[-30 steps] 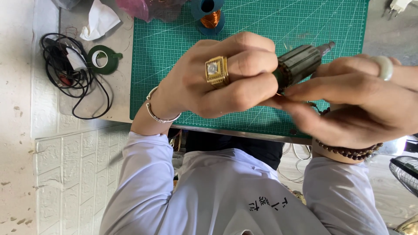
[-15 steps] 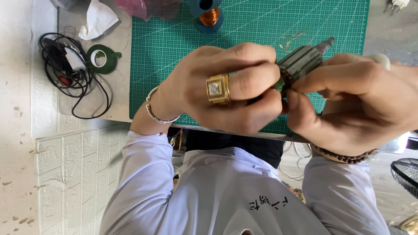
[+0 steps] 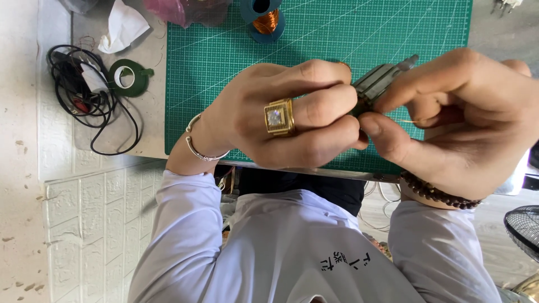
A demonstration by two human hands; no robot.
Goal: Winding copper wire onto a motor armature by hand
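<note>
Your left hand [image 3: 281, 115] now covers more of the motor armature [image 3: 377, 81] | right hand [image 3: 455, 118] pinches it closer | shaft tip lower, grips tightened.

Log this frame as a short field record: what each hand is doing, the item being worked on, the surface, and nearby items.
left hand: left hand, gold ring and bracelet, gripping the motor armature
right hand: right hand, bead bracelet, fingertips pinching at the armature's side
held item: grey-green cylindrical armature with a shaft end, held above the mat
surface: green cutting mat on a table
nearby: copper wire spool, green tape roll, black cable bundle, white tissue
</note>
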